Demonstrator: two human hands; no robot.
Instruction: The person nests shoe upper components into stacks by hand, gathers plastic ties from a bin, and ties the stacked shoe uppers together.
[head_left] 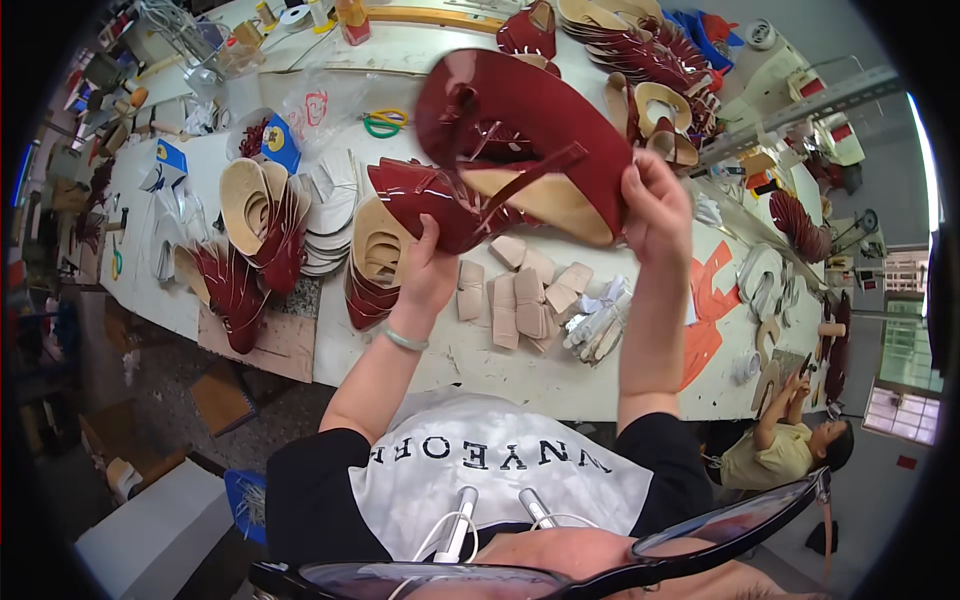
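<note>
The dark red patent shoe upper (pixel 520 130) is held up in the air above the white counter (pixel 500 365), with its tan insole side partly facing the camera and its thin straps crossing the opening. The left hand (pixel 425 270) is closed around the lower left end of the upper, thumb on the glossy face. The right hand (pixel 655 205) is closed on the right edge of the upper, pinching where the red skin meets the tan lining. The upper appears light and flexible: it curves under its own shape and is carried by two edge grips. The patent face looks smooth and likely slippery and prone to marking, so the lined edges are the better hold; the thin straps look weak and should not carry load. Below the upper, on the counter, lie beige padding pieces (pixel 525 295); left of the upper stand stacked red uppers (pixel 265 235).
</note>
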